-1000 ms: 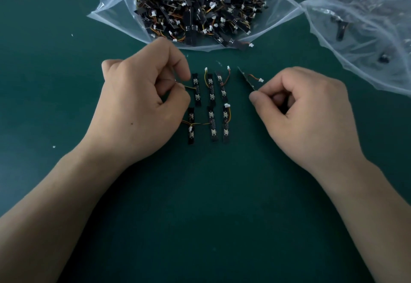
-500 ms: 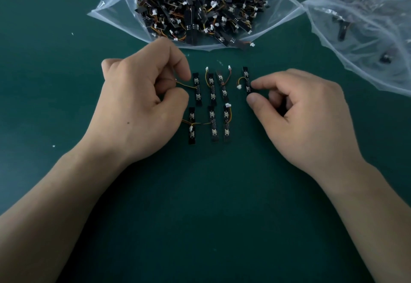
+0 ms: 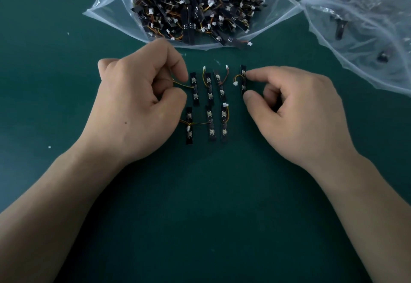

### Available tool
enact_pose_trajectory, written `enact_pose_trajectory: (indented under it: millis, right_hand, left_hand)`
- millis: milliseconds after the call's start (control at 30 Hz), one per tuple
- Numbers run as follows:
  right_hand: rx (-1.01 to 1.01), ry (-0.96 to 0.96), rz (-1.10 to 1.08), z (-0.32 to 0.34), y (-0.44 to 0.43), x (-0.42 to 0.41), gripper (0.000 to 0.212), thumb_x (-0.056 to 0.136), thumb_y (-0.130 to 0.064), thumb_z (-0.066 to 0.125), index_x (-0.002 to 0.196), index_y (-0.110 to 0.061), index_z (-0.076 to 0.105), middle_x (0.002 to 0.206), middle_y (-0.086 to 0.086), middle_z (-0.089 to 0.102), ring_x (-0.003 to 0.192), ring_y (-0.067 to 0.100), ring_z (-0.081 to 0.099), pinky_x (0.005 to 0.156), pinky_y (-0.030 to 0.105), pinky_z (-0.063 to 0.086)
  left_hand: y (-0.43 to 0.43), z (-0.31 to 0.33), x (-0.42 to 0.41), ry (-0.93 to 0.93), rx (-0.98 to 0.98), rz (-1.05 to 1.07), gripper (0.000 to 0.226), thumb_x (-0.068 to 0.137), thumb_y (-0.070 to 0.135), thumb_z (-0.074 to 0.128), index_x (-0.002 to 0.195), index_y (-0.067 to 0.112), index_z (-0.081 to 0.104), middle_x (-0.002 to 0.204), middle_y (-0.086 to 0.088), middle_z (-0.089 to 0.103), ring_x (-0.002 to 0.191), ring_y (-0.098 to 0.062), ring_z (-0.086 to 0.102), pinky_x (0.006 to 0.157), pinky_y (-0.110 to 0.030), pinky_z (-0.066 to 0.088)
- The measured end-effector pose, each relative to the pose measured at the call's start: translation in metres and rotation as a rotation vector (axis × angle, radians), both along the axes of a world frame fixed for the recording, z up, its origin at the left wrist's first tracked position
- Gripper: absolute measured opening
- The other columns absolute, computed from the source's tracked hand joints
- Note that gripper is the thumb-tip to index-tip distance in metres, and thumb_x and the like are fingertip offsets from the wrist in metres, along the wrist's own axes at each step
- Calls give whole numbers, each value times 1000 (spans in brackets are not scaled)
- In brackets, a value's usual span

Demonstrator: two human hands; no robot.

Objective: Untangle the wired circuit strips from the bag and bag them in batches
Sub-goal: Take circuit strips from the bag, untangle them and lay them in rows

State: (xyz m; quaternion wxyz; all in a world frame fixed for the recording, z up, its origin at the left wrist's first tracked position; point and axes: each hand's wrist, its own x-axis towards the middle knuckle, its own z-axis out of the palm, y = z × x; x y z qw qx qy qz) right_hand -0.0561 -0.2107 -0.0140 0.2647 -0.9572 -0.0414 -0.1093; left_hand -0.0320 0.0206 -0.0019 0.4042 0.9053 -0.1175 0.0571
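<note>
Main bag [image 3: 104, 6]: clear plastic, far centre of the tabletop [image 3: 204, 216]. It's packed with tangled strips [image 3: 195, 9]: black boards, orange/yellow leads, white plugs. One board with a white plug [image 3: 249, 43] sits right at the near edge; can't tell if it's in or out.

Second bag [image 3: 367, 69]: clear, on your right, its corner touching the main bag. Only a few dark pieces [image 3: 339, 27] inside, blurred by the plastic.

Between your hands: seven sorted strips flat on the tabletop, lengthwise, four in the far row and three in the near row [image 3: 224, 124]. Leads of the two near-left ones cross.

Your left hand [image 3: 138, 104]: fingers curled in, index and thumb pinching the yellow wire [image 3: 183, 85] of the far-left strip [image 3: 195, 89]. The wire's end is hidden inside the hand.

Your right hand [image 3: 295, 113]: index tip on the far end and thumb on the near end of the far-right strip [image 3: 243, 80], pinching it lengthwise. Other fingers [image 3: 270, 90] are folded toward the palm. Its lead loops left to a white connector [image 3: 235, 84].

White specks [image 3: 49, 147] on the tabletop, left side.
</note>
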Motion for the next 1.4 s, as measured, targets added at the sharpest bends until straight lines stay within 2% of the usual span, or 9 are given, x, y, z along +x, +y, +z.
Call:
enact_pose_trajectory:
  millis: [667, 767, 800, 867, 967, 1033, 1100, 1200, 1400]
  right_hand:
    - [15, 26, -2, 2, 1, -1, 17, 95, -37, 67, 110, -32, 74, 67, -10, 54, 65, 9, 53, 62, 34, 47]
    - [23, 15, 2, 1, 1, -1, 18, 95, -39, 67, 111, -32, 74, 72, -10, 57, 67, 8, 53, 63, 34, 49]
    - [29, 3, 2, 0, 1, -2, 21, 95, -39, 67, 113, -32, 74, 81, -12, 59, 72, 8, 53, 67, 35, 50]
    - [26, -37, 6, 0, 1, -1, 33, 96, -41, 65, 124, -25, 71, 110, -9, 61, 96, 12, 56, 86, 36, 50]
    - [-59, -45, 32, 2, 0, 7, 49, 101, -45, 58, 142, -17, 61, 147, -1, 50, 136, 24, 43, 115, 35, 31]
    - [-123, 26, 72, 2, 1, 15, 55, 104, -52, 48, 149, -21, 55, 162, -5, 37, 149, 22, 28, 117, 34, 16]
    - [-171, 75, 115, 0, 2, 18, 58, 105, -56, 38, 151, -24, 54, 167, -8, 30, 154, 18, 20, 117, 35, 11]
    - [-187, 73, 140, -2, 1, 19, 60, 107, -55, 30, 150, -21, 55, 162, -10, 37, 152, 15, 23, 118, 35, 11]
    - [-41, 20, 78, -2, -1, 17, 54, 108, -44, 40, 148, -10, 55, 150, -3, 49, 143, 16, 37, 118, 31, 22]
  left_hand:
    - [-2, -1, -2, -13, 11, -12, 18, 80, 8, 54, 86, 24, 58, 71, -3, 51, 57, -15, 42, 85, -41, 36]
    - [-2, -2, -2, -20, 12, -14, 18, 80, 7, 55, 86, 24, 58, 71, -3, 51, 57, -15, 42, 83, -40, 35]
    - [-2, -3, -2, -21, 12, -14, 18, 80, 7, 55, 87, 23, 58, 71, -3, 51, 56, -14, 42, 83, -40, 35]
    - [-1, -3, -2, -24, 11, -15, 18, 80, 7, 55, 87, 23, 59, 71, -3, 51, 56, -14, 42, 83, -41, 36]
    - [-1, -4, -2, -32, 10, -11, 17, 81, 8, 56, 86, 24, 58, 71, -2, 51, 57, -14, 43, 84, -40, 36]
    - [-2, -4, -2, -39, 11, -14, 18, 82, 7, 57, 86, 24, 58, 71, -2, 51, 57, -16, 43, 85, -40, 37]
    - [-2, -4, -2, -44, 14, -18, 18, 84, 6, 59, 86, 24, 57, 70, -1, 50, 58, -18, 43, 85, -40, 38]
    - [-2, -3, -2, -47, 18, -18, 20, 84, 5, 60, 86, 25, 57, 70, -1, 50, 58, -19, 43, 86, -41, 38]
    - [-2, -3, -3, -39, 4, -19, 19, 85, 5, 60, 86, 24, 57, 69, -1, 49, 59, -21, 43, 86, -42, 39]
